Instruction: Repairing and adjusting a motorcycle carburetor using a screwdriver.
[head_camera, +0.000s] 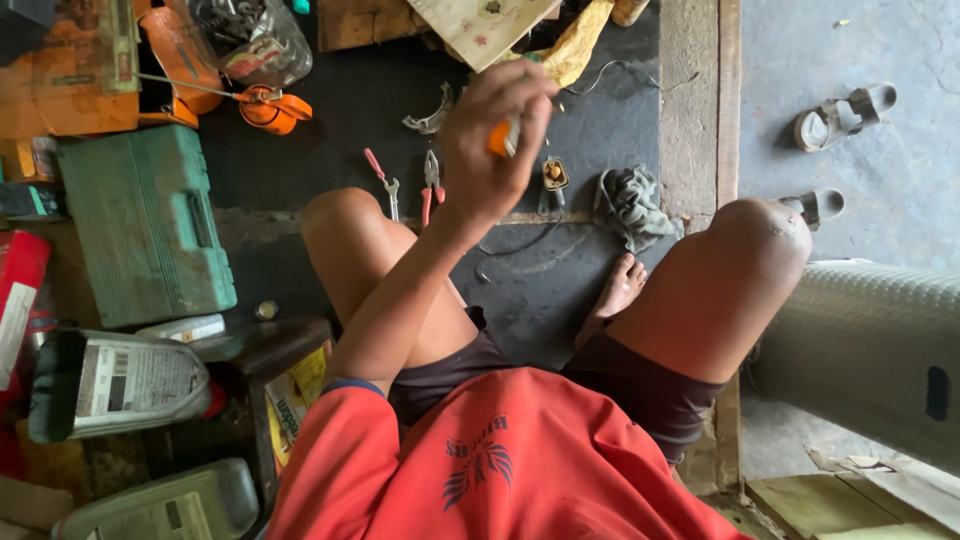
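Far left of the frame, a green plastic tool case (150, 225) lies shut on the floor, with orange gear (70, 75) stacked above it in the upper left corner. Lower left, grey plastic jugs (120, 385) lie on their sides. Moving toward the middle, an orange-handled tool (272, 108) rests on the dark mat (350, 110), and just below it a small wrench (384, 182) and red-handled pliers (431, 185) lie side by side near the person's bent knee. Centre frame now: the left hand (490, 140) is raised above the mat, its grip clenched around a small orange object (499, 138), fingers curled over it so only a sliver shows. The right hand is out of view. Just right of the hand, a small yellow-and-black part (553, 175) sits on the mat, and beside that a crumpled grey rag (628, 205). A bare foot (618, 290) rests below the rag. Far right, two grey sandals (840, 118) sit on the concrete floor (880, 40).
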